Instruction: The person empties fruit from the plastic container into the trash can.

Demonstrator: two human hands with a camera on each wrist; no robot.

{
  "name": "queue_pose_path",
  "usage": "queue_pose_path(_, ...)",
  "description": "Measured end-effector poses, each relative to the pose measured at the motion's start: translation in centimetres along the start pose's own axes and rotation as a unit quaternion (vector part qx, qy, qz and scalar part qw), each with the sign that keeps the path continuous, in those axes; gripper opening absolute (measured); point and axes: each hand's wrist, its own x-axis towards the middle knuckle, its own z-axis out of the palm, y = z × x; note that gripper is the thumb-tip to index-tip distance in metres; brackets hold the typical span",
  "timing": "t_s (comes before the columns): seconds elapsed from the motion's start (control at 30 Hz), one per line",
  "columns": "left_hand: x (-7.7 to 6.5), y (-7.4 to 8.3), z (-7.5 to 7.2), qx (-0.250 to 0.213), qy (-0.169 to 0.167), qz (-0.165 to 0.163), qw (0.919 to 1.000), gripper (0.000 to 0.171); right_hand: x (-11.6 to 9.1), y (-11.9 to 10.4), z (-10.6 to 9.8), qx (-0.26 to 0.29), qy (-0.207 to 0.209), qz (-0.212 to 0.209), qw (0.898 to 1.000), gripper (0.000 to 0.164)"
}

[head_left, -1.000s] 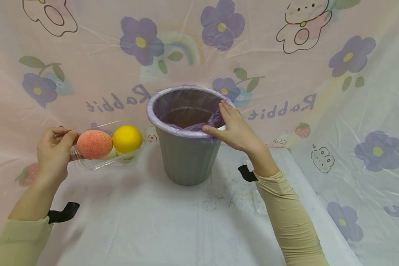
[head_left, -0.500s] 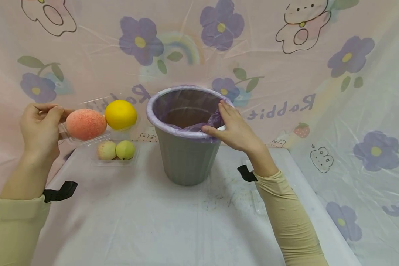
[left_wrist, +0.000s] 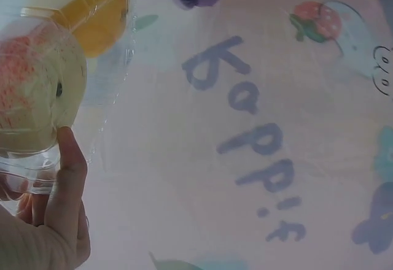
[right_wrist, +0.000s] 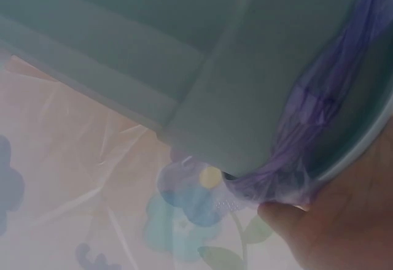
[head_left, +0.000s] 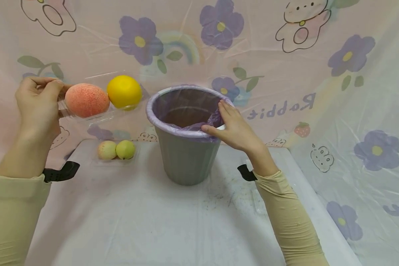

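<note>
My left hand (head_left: 38,107) pinches the left end of a clear plastic fruit box (head_left: 101,117), raised above the table left of the bin. In it sit a speckled pink-orange peach-like fruit (head_left: 87,100) and a round yellow fruit (head_left: 124,92). From below, the left wrist view shows the box's ridged base over the pale underside of the peach-like fruit (left_wrist: 37,92). My right hand (head_left: 237,127) rests on the right rim of a grey bin (head_left: 189,159), fingers fairly straight. A purple bag (right_wrist: 307,110) lines the bin and folds over its rim.
On the table (head_left: 146,229), behind left, a second clear box holds a pale pinkish fruit (head_left: 107,150) and a green fruit (head_left: 125,149). Another clear plastic piece (head_left: 260,201) lies partly hidden by the right arm. A printed curtain (head_left: 186,70) hangs behind the bin.
My left hand has lifted the box with the peach-like and yellow fruits upward, uncovering the second box of fruit on the table. The right hand and bin have stayed put.
</note>
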Motion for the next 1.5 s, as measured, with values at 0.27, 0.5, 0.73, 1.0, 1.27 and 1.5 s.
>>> queue_pose_path(0.27, 0.5, -0.2, 4.0, 0.036, -0.023, 0.027, 0.9987, 0.011, 0.0, 0.0, 0.0, -0.005, -0.001, 0.001, 1.000, 0.116)
queue_pose_path(0.5, 0.6, -0.9, 7.3, 0.093, -0.055, 0.032, 0.9937, 0.009, 0.0, -0.2, 0.0, -0.010, -0.003, 0.003, 1.000, 0.115)
queue_pose_path(0.73, 0.7, -2.3, 10.1, 0.139, -0.086, 0.058, 0.9849, 0.009, 0.0, -0.3, -0.1, -0.027, -0.005, 0.012, 1.000, 0.115)
queue_pose_path(1.0, 0.9, -4.7, 12.6, 0.244, -0.110, 0.131, 0.9545, 0.013, 0.1, -0.2, -0.1, -0.035, -0.004, 0.016, 0.999, 0.112)
queue_pose_path(1.27, 0.9, -6.6, 13.7, 0.354, -0.127, 0.218, 0.9006, 0.010, 0.1, -0.4, -0.1, -0.037, -0.004, 0.016, 0.999, 0.112)
queue_pose_path(1.5, 0.8, -7.6, 14.9, 0.378, -0.145, 0.268, 0.8744, 0.013, 0.0, -0.4, -0.2, -0.038, -0.005, 0.018, 0.999, 0.111)
